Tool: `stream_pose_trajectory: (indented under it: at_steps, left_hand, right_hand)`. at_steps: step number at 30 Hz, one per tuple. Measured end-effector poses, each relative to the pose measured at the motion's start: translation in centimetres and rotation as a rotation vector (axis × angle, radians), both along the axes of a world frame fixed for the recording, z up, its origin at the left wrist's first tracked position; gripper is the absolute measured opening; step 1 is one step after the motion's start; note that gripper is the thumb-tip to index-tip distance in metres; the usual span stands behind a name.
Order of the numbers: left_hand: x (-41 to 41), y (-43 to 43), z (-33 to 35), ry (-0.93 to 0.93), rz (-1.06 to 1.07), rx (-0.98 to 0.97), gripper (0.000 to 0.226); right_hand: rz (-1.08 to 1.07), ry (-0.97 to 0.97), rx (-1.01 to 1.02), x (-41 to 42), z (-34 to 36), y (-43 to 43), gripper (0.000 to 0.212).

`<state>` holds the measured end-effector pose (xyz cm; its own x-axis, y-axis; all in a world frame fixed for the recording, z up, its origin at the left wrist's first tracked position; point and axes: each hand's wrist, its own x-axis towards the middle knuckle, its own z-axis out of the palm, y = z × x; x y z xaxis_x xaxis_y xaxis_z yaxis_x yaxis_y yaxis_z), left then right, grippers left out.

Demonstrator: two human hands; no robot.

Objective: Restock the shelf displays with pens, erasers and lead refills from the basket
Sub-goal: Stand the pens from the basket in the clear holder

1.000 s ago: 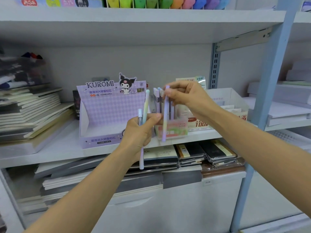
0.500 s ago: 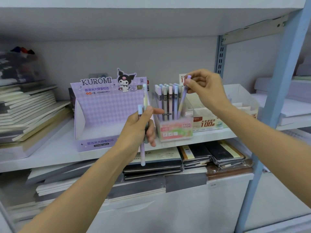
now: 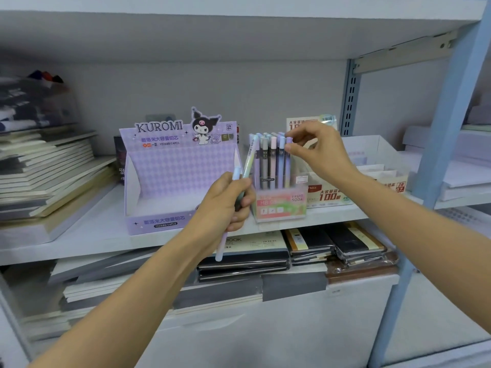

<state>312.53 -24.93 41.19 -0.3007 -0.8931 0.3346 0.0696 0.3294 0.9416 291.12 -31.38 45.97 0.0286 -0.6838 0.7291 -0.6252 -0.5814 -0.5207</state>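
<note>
Fingers [image 3: 291,149]: thumb and forefinger of the right hand [image 3: 322,155] pinch the top end of a lilac pen [image 3: 287,166].
Lilac pen: it stands upright at the right end of a row of pens inside the clear display box [image 3: 279,208].
Left hand [image 3: 223,205]: it is curled round two spare pens [image 3: 248,162], one greenish, one pale blue and pink.
Display box: it sits on the middle shelf [image 3: 79,243], just right of the purple Kuromi carton [image 3: 170,176].
Key relation: the spare pens are just left of the box and slightly nearer. Their long axes are tilted, with tops leaning right toward the row and lower ends pointing down and near.
Nearer hand: the left hand is beside the box's left end, and the right hand is over its right end.
Likely next step: the right fingers let go of the lilac pen and reach left for a spare one.
</note>
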Motion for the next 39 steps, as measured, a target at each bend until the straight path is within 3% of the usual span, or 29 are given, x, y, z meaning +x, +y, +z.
stream_pose_trajectory:
  at_steps: [3,6,9,11,16,23,28,32,37,39]
  left_hand:
    - [0.3,0.6,0.0,-0.034,0.018,-0.006,0.019]
    - [0.4,1.1,-0.1,-0.05,-0.007,0.009,0.017]
    - [0.4,1.5,-0.1,-0.069,-0.039,0.015,0.016]
    - [0.7,1.6,0.0,-0.059,-0.037,0.013,0.022]
    - [3.1,1.7,0.1,0.031,0.08,0.019,0.022]
    - [3.4,2.4,0.6,0.245,0.326,-0.007,0.021]
    - [2.0,3.3,1.1,0.297,0.305,-0.032,0.023]
    - [1.4,3.6,1.3,0.28,0.285,-0.068,0.012]
    - [0.7,3.3,0.8,0.145,0.384,-0.177,0.016]
    - [0.4,3.1,0.4,0.122,0.36,-0.189,0.014]
  right_hand:
    - [-0.069,-0.041,-0.005,0.6,0.5,1.0,0.022]
    - [0.249,-0.235,0.071,2.2,1.3,3.2,0.023]
    - [0.505,-0.141,0.219,3.4,1.6,4.8,0.019]
    - [0.536,-0.113,0.225,3.7,1.4,5.2,0.015]
    - [0.524,-0.392,0.192,2.3,1.4,5.4,0.011]
    - [0.626,-0.124,0.464,1.7,-0.6,6.1,0.022]
    - [0.759,0.032,0.641,2.7,-1.9,6.5,0.018]
    - [0.718,0.016,0.553,3.3,-1.6,6.8,0.015]
    - [0.617,-0.192,0.401,4.2,0.0,6.8,0.038]
    - [0.617,-0.164,0.379,4.5,0.1,6.8,0.031]
